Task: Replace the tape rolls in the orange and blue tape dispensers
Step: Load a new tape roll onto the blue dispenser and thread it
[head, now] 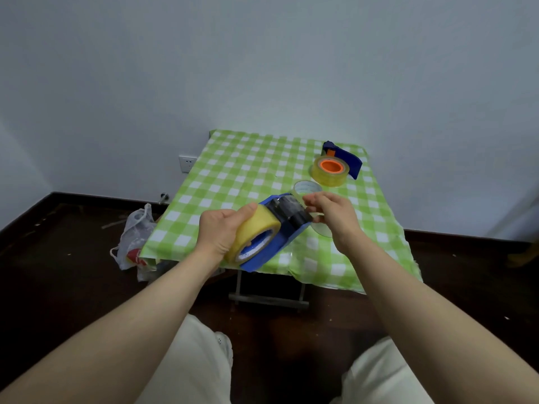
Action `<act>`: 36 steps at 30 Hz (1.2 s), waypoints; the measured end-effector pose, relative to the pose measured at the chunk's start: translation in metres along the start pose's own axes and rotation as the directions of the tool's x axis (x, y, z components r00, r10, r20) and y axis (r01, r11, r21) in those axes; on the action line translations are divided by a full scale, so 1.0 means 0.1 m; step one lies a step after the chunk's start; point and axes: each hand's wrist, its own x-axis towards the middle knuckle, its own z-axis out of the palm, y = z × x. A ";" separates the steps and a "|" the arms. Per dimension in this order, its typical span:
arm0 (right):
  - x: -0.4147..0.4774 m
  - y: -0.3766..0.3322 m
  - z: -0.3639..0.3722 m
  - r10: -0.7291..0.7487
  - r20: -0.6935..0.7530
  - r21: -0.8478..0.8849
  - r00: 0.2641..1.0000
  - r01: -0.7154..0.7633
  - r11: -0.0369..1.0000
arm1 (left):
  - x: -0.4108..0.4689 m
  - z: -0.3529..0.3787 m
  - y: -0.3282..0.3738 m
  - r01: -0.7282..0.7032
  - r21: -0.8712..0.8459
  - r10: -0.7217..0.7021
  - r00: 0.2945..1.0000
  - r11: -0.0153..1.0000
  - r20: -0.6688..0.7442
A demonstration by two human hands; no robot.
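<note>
1. Trouser legs (186, 365) in pale cloth fill the near edge, above a dark floor (58, 272).
2. Left hand (221, 231) is closed around a yellowish tape roll (256, 228), thumb across its top. The roll is thick, glossy and translucent, seated on the blue tape dispenser (277, 243), which is held in the air over the near edge of the table.
3. The blue dispenser has a flat, matte plastic side plate; a dark roller section (288, 211) sits at its far end, with clear film over it.
4. Right hand (329, 214) pinches at that far end; the fingers are curled in, and a strip of clear tape appears to lie between them, though it is hard to make out.
5. Behind the right hand, a nearly clear tape roll (307, 188) rests on the tablecloth (233, 176), a green-and-white check fabric that drapes over the table edges.
6. Further back, a yellowish roll sits on an orange hub (329, 166), lying flat, touching a dark blue dispenser body (347, 158).
7. A crumpled plastic bag (134, 237) lies on the floor left of the table; a wall socket (186, 163) is set in the pale wall.
</note>
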 end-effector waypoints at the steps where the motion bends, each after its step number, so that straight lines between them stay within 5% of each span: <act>1: 0.00 -0.03 0.00 -0.010 -0.034 -0.052 0.999 0.009 0.999 | 0.00 0.00 -0.01 -0.018 0.012 0.018 1.000 1.000 0.000; 8: -0.05 -0.10 0.02 0.123 -0.150 -0.188 0.981 -0.150 0.971 | 0.00 0.05 -0.03 -0.099 0.067 0.100 0.995 0.993 -0.012; 13: -0.16 -0.19 0.14 0.211 -0.117 -0.071 0.970 -0.221 0.973 | -0.02 0.12 -0.05 -0.164 0.096 0.167 0.986 0.982 -0.025; 20: -0.19 -0.18 0.33 0.278 -0.270 0.328 0.922 -0.183 0.927 | -0.08 0.16 -0.02 -0.208 0.104 0.215 0.975 0.972 -0.056; 23: -0.18 -0.18 0.38 0.202 -0.296 0.378 0.934 -0.080 0.922 | -0.08 0.15 -0.03 -0.213 0.117 0.222 0.973 0.970 -0.065; 27: -0.19 -0.10 0.42 -0.043 -0.359 0.238 0.932 0.136 0.962 | -0.06 0.15 -0.02 -0.202 0.089 0.210 0.974 0.975 -0.090; 36: -0.26 -0.05 0.38 -0.274 -0.250 0.152 0.929 0.317 0.936 | -0.04 0.15 -0.04 -0.201 0.134 0.216 0.971 0.970 -0.107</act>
